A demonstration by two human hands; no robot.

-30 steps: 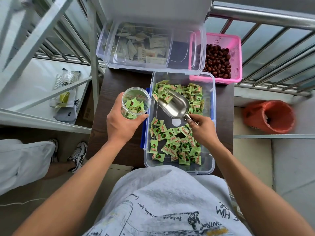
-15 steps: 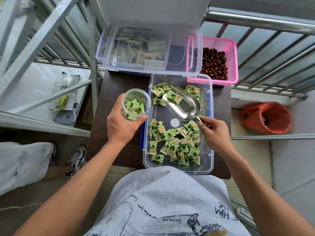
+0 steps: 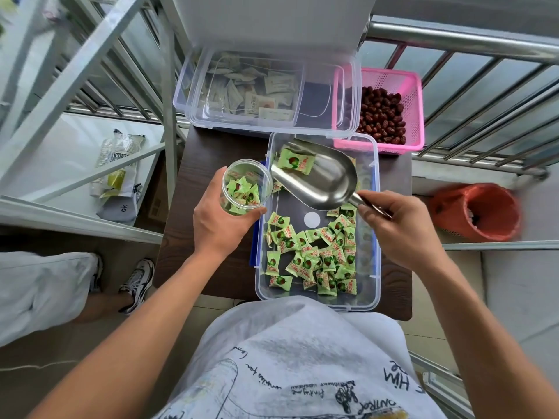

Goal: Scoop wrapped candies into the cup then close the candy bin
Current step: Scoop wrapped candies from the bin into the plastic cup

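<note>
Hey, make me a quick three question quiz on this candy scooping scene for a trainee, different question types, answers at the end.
1. True or false: the candy bin is closed.
2. What does the right hand grip? A) the handle of the scoop B) a lid C) a basket
3. Fill in the colour: the left hand holds the cup, and the candies in it have ___ wrappers.

Key: 1 false; 2 A; 3 green.
</note>
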